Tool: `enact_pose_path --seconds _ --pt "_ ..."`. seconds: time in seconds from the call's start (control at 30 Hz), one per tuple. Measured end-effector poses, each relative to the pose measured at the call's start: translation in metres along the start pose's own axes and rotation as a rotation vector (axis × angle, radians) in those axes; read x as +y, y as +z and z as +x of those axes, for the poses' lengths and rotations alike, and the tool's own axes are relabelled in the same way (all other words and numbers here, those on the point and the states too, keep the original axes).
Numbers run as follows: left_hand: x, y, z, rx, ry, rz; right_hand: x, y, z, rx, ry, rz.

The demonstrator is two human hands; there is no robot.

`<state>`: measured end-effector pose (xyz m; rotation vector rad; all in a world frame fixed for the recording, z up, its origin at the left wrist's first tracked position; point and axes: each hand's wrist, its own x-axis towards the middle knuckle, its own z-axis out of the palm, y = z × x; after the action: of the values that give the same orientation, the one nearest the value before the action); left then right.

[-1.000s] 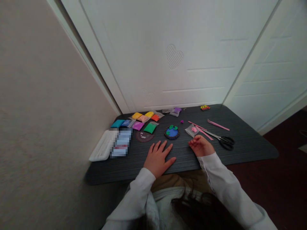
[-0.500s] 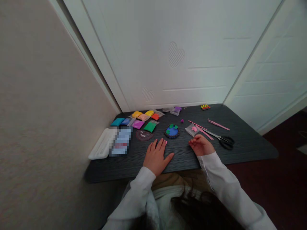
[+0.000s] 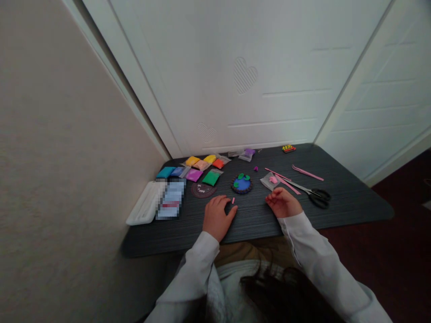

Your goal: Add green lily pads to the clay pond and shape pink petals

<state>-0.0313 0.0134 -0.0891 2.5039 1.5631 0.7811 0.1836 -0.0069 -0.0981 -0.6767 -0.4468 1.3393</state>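
A small pink roll of clay lies on the dark table, just beyond the gap between the thumb and index finger of my left hand. That hand is open, its fingers bent and the thumb held apart. My right hand rests on its side with curled fingers pressed together; whatever may be in them is hidden. Beyond it sits a clear bag with pink clay. Between and past both hands stands a round clay pond, blue with a dark brown rim and green leaf shapes.
Scissors, pink strip tools and pink tweezers lie to the right. Several coloured clay bags, a round patterned disc and a white tray are on the left. A purple bit lies behind the pond.
My left hand has drawn back from lying flat with fingers spread, and its fingers have bent. The pink roll, hidden under it before, now shows. My right hand stays put.
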Motion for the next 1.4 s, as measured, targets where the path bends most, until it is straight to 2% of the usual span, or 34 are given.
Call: enact_pose_path --seconds 0.27,0.57,0.77,0.93,1.07,1.27,1.4 --pt "0.014 0.004 0.006 0.046 -0.02 -0.035 0.0 -0.005 0.001 -0.026 0.013 -0.007" --pt "0.021 0.001 -0.006 0.008 0.09 -0.14 -0.002 0.002 -0.001 0.009 0.019 0.004" --pt "0.018 0.001 -0.01 -0.035 0.107 -0.141 -0.002 0.003 -0.001 0.027 0.018 0.005" --pt "0.017 -0.006 -0.016 -0.034 0.14 -0.084 -0.002 0.004 -0.002 0.028 0.014 0.007" --pt "0.018 -0.015 -0.022 -0.111 0.235 -0.003 -0.002 0.005 -0.002 0.026 0.014 0.007" --pt "0.018 -0.019 -0.024 -0.193 0.287 0.047 -0.001 0.004 -0.001 0.023 0.01 0.002" --pt "0.012 -0.013 -0.02 -0.155 0.221 -0.016 -0.001 0.003 -0.001 0.02 0.022 0.007"
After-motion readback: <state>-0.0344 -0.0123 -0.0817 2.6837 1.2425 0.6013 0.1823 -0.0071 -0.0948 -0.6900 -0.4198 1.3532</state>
